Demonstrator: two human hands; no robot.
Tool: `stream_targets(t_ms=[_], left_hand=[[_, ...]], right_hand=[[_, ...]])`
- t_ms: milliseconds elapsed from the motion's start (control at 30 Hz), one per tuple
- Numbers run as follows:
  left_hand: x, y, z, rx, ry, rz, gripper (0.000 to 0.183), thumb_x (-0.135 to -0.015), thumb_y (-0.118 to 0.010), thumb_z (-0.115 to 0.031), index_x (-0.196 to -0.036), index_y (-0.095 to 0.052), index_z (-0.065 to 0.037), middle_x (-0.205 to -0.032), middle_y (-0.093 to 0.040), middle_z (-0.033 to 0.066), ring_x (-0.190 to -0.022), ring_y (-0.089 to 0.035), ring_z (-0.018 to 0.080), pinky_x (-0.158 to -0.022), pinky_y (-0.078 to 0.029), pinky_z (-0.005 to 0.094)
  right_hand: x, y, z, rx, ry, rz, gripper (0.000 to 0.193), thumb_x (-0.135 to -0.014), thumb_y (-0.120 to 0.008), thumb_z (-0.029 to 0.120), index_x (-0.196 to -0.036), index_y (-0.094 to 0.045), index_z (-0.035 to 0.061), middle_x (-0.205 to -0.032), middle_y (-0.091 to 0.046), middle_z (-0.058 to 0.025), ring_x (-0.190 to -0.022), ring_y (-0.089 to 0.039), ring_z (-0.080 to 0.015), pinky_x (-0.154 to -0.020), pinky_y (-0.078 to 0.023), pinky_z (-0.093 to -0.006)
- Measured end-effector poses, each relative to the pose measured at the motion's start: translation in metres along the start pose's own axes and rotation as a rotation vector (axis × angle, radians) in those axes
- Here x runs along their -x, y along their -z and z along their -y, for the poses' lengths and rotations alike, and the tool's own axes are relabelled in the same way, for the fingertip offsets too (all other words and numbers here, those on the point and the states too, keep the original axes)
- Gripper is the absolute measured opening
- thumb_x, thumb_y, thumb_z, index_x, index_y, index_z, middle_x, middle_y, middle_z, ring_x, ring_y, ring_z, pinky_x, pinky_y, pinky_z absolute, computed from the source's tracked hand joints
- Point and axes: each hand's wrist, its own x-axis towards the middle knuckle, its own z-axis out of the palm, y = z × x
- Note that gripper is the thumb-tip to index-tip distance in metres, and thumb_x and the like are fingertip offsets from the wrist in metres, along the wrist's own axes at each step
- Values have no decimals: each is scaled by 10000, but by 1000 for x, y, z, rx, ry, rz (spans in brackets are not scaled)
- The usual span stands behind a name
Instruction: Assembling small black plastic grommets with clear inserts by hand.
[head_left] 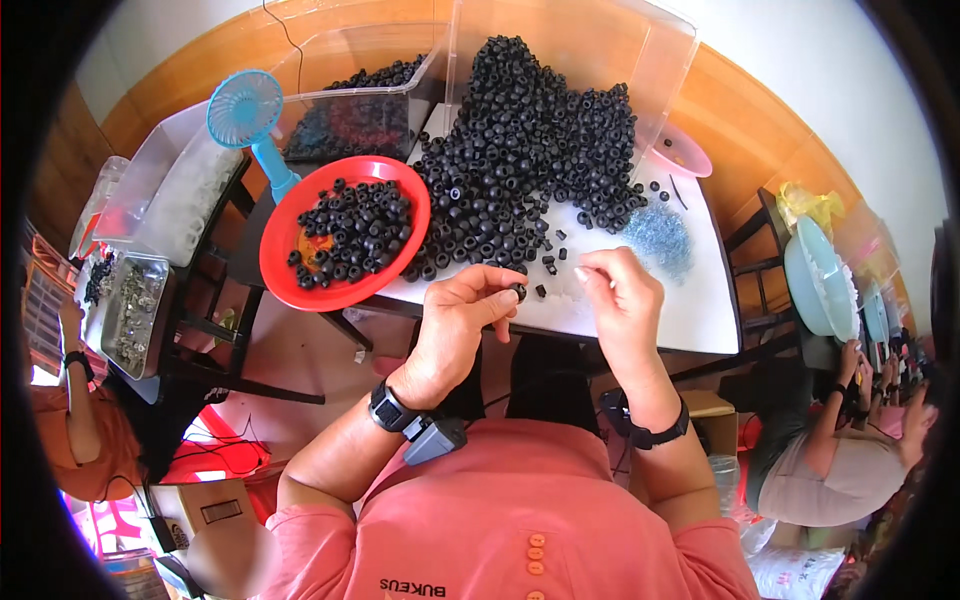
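Note:
My left hand [462, 312] pinches a small black rubber ring [518, 291] between thumb and fingertips, just above the near edge of the white table [700, 310]. My right hand [622, 300] hovers close beside it with fingers curled together; whether it holds a tiny part I cannot tell. A big heap of black rubber rings [525, 150] covers the table beyond both hands. To the left of the heap a red round dish [280, 250] holds several more black rings. A patch of small clear bluish pieces [660, 237] lies to the right of the heap.
A clear plastic bin [600, 45] stands tipped behind the heap, another clear tub of black rings [350, 115] to its left. A blue hand fan [248, 115] stands by the red dish. A pink bowl [690, 152] sits far right. Other people work at left [70, 420] and right [840, 460].

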Motion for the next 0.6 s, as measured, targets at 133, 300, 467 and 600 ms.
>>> stream_targets(t_ms=[133, 300, 467, 600], left_hand=[[-2, -2, 0, 3, 18, 5, 201, -943, -591, -2, -1127, -658, 43, -885, -653, 72, -682, -594, 124, -636, -488, 239], [-1, 3, 4, 27, -13, 54, 200, -946, -588, 8, -1130, -660, 37, -902, -662, 74, -734, -622, 136, -680, -521, 255], [-3, 8, 9, 95, -40, 72, 195, -954, -594, -8, -1132, -661, 31, -916, -666, 77, -783, -630, 144, -697, -541, 272], [-3, 5, 9, 84, -78, 73, 187, -958, -590, -9, -1126, -660, 33, -927, -665, 79, -817, -632, 143, -704, -553, 280]], right_hand=[[9, -22, -4, 308, 114, 104, 127, -765, -683, 19, -851, -638, 101, -799, -635, -68, -705, -639, -283, -618, -502, -400], [8, -24, -5, 459, 228, 159, 162, -702, -687, 14, -823, -642, 111, -769, -599, -55, -687, -605, -271, -602, -477, -405], [12, -21, 3, 554, 314, 229, 132, -714, -695, 47, -816, -644, 114, -810, -589, -47, -742, -595, -261, -657, -461, -398], [18, -22, -2, 583, 326, 225, 107, -734, -689, 68, -822, -651, 115, -860, -591, -51, -793, -594, -262, -697, -450, -397]])
